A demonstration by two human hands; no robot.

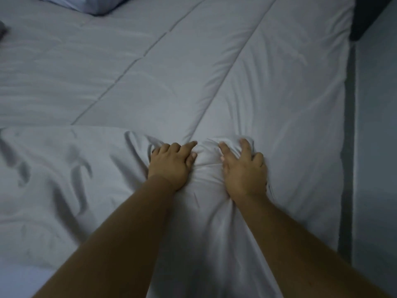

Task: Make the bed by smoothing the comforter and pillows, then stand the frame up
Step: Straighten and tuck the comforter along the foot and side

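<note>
A pale grey quilted comforter (236, 72) covers the bed and fills most of the view, with stitched seams running diagonally. Its near part is folded and wrinkled. My left hand (170, 163) and my right hand (243, 168) sit side by side on a bunched ridge of the comforter, fingers curled into the cloth and gripping it. A pillow (86, 4) shows only as a corner at the top left. No frame is in view.
The bed's right edge (345, 147) runs down the right side, with a narrow dark gap and a pale wall or floor (376, 147) beyond. A dark piece of furniture (369, 16) stands at the top right. A small dark object (3, 29) lies at the far left.
</note>
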